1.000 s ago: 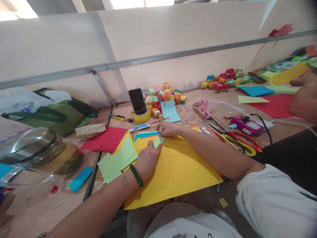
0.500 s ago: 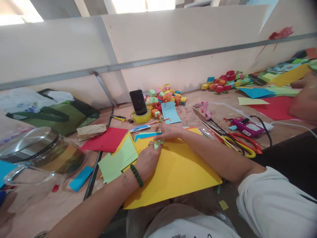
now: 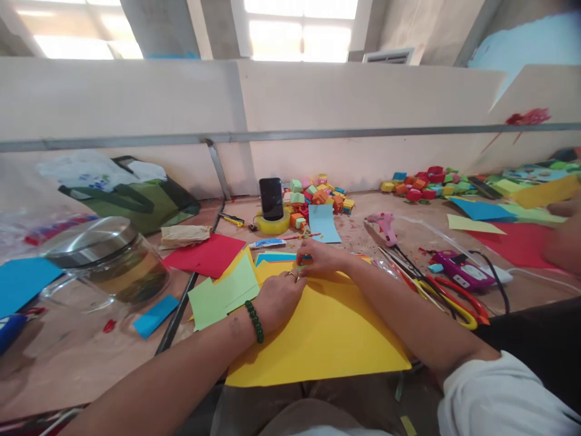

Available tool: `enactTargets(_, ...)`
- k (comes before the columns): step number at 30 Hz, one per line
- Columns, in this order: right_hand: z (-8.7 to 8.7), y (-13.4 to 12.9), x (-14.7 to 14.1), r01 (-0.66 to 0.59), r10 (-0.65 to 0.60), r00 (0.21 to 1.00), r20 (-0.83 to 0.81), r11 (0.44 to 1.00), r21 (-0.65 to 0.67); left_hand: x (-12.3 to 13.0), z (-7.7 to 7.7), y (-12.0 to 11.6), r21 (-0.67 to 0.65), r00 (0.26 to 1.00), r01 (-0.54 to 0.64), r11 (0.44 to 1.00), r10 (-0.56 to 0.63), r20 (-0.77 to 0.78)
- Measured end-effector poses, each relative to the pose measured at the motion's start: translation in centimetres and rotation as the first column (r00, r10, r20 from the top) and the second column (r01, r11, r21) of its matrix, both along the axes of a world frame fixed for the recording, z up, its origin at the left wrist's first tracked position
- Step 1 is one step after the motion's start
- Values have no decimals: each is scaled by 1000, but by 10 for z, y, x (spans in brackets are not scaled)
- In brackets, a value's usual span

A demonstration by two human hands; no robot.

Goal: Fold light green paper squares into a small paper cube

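My left hand [image 3: 280, 298], with a ring and a green bead bracelet, meets my right hand [image 3: 321, 257] above a large yellow paper sheet [image 3: 336, 333]. Both hands have their fingers closed on a small light green paper piece [image 3: 300, 270], mostly hidden by the fingertips. Under my forearms the yellow sheet overhangs the table's near edge. Cut light green sheets [image 3: 222, 297] lie left of my left hand. Just beyond the hands are blue paper [image 3: 272, 257] and a blue-and-white tube [image 3: 267, 243].
A phone [image 3: 271, 198] leans upright on a tape roll [image 3: 272, 223], beside small paper cubes [image 3: 320, 197]. At left stands a glass jug [image 3: 122, 266]. At right lie a pink glue gun [image 3: 385, 226], scissors [image 3: 454, 303] and a purple power strip [image 3: 467, 270]. Another person's hand [image 3: 565, 233] is far right.
The camera view has tilted up, so more wall and windows show. My hands stay together over the yellow sheet, and their fingers now cover more of the small green paper piece.
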State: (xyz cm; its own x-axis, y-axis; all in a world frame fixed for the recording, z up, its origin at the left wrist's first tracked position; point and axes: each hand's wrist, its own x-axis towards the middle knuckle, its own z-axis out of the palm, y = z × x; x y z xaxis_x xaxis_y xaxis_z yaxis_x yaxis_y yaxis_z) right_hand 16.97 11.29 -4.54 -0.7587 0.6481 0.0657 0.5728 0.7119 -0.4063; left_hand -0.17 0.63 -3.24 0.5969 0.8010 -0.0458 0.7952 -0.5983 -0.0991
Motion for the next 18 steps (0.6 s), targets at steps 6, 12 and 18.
enactTargets(6, 8, -7, 1, -46, 45, 998, 34, 999, 28, -2, 7, 0, 23, 999, -36, 999, 35, 29)
enactTargets(12, 20, -19, -1, -42, 42, 996, 78, 999, 10, -15, 12, 7, -5, 966, -216, 976, 215, 145)
enactTargets(18, 25, -24, -1, -5, 9, 997, 79, 998, -63, -29, 2, 25, -289, 860, -178, 941, 291, 419)
